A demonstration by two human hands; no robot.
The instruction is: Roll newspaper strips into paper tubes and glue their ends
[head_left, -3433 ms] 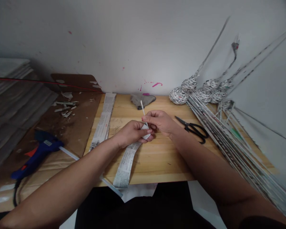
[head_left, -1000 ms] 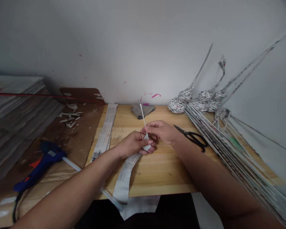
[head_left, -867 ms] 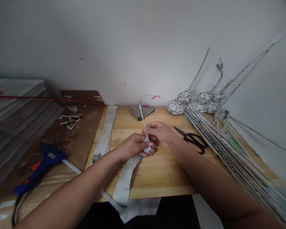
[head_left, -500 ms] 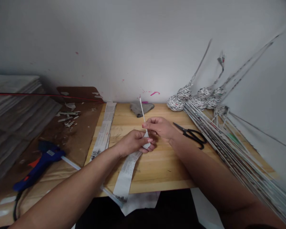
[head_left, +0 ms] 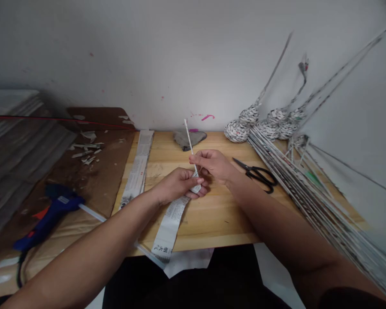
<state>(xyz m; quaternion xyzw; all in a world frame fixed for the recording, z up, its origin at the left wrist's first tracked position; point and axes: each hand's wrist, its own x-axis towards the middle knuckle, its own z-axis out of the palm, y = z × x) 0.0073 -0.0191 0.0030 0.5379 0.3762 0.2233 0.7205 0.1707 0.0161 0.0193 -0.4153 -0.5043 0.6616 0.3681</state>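
My left hand [head_left: 176, 185] pinches the upper end of a long newspaper strip [head_left: 170, 225] that runs down over the front edge of the wooden table [head_left: 212, 214]. My right hand [head_left: 212, 164] is closed on a thin white stick [head_left: 189, 139] that pokes up and away from my fingers. The strip's corner is wrapped at the base of the stick, between both hands. Both hands hover just above the table's middle.
Black scissors [head_left: 259, 175] lie right of my hands. Rolled newspaper tubes [head_left: 312, 193] and paper balls [head_left: 241, 128] fill the right side. A second newspaper strip [head_left: 137, 169] lies to the left, next to brown cardboard [head_left: 93, 171] and a blue glue gun [head_left: 48, 216]. A grey rag [head_left: 188, 138] sits by the wall.
The white stick sticks out farther above my right hand than before. Both hands stay in the same place, with the strip's end between them; the view shifted slightly.
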